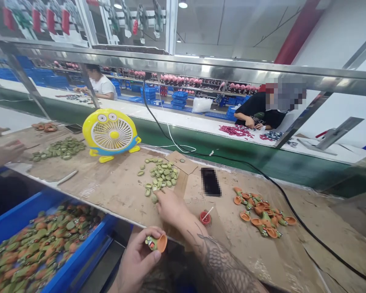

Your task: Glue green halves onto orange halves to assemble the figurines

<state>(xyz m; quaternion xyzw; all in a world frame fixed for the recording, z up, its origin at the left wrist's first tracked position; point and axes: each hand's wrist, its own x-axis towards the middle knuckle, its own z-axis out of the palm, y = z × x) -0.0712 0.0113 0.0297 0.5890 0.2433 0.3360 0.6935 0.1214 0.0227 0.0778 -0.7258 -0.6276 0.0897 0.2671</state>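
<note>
My left hand (140,256) is closed around a small figurine (152,243) with a green, painted body and an orange, cup-like end. It is held just off the table's near edge. Farther forward, my right hand (171,206) reaches to the near side of a loose pile of green oval pieces (163,173). Its fingertips are bent around one green oval piece (154,198), and the thumb is mostly hidden. A small red pot (205,217) with a thin stick in it stands beside my right forearm. Several orange-and-green figurines (262,211) lie heaped to the right.
A yellow fan (112,132) and a dark phone (211,182) stand or lie on the cardboard-covered table (116,183). A black cable (262,175) crosses it. Lower left is a blue crate (76,260) of figurines. Another person's hand (6,154) is at the left.
</note>
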